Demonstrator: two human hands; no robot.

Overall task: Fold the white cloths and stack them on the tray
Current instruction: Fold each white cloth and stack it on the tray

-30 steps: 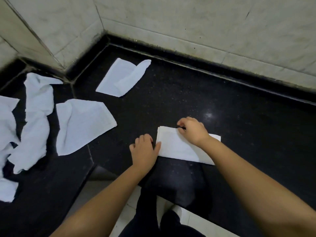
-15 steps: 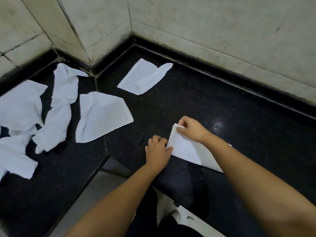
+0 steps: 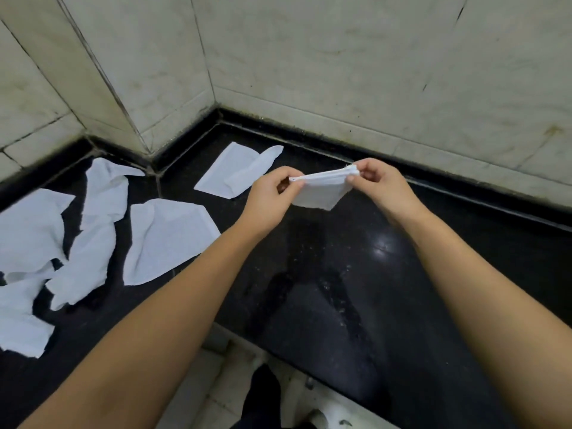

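While we hold one folded cloth (image 3: 322,193) up off the black counter (image 3: 402,274), most of the job lies ahead of us. Our left hand (image 3: 272,196) pinches its left top corner and our right hand (image 3: 377,184) pinches the right one, so the small white bundle hangs between them in the air above the counter, its layered edge uppermost. We judge this cloth nearly finished, perhaps needing one more fold or simply a place to go.

To our left, a partly folded cloth (image 3: 238,168) lies near the wall corner, a loose cloth (image 3: 164,239) lies flat nearer us, and a crumpled heap of cloths (image 3: 62,243) spreads over the far left stretch. None of these looks properly folded. We see no tray anywhere in view, so we cannot tell whether any stack exists yet.
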